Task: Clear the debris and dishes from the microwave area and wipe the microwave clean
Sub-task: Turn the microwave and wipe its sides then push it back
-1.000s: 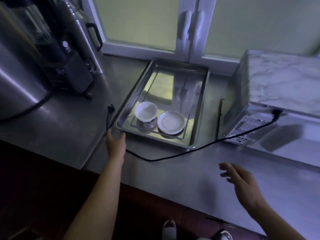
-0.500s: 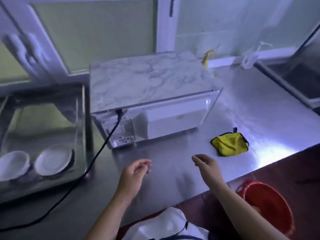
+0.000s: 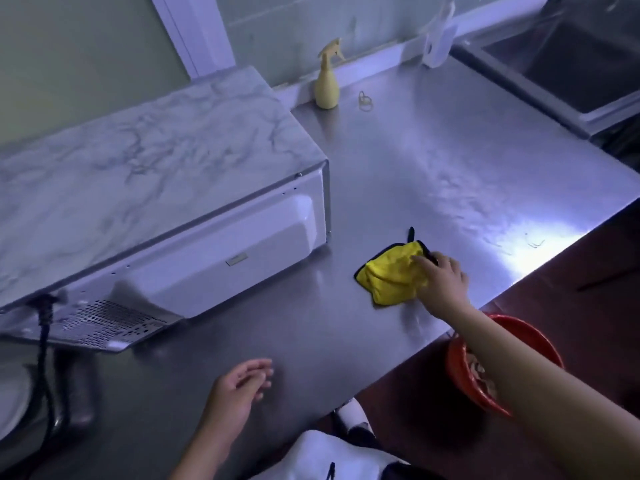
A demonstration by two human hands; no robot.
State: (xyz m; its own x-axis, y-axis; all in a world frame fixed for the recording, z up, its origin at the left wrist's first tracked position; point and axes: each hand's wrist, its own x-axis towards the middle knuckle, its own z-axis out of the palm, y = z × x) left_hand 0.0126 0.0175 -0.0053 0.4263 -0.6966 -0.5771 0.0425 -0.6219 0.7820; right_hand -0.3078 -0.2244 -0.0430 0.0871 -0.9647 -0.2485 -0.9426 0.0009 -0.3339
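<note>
The microwave [image 3: 221, 258] stands on the steel counter with its white back panel and vent grille facing me; its top is marble-patterned. A black power cord [image 3: 43, 341] hangs from its back left corner. A crumpled yellow cloth [image 3: 388, 275] with a black edge lies on the counter to the right of the microwave. My right hand [image 3: 441, 284] rests on the cloth's right side, fingers spread over it. Near the counter's front edge my left hand [image 3: 239, 386] hovers with loosely curled fingers, holding nothing.
A yellow spray bottle [image 3: 327, 86] stands by the back wall beside a small wire ring [image 3: 364, 100]. A sink [image 3: 568, 64] lies at the far right. A red bucket [image 3: 464, 372] sits below the counter edge. A white plate's rim [image 3: 10, 396] shows at the far left.
My view has swung right, away from the tray of dishes. My right hand has reached forward onto the yellow cloth. My left hand has dropped back toward the counter's front edge.
</note>
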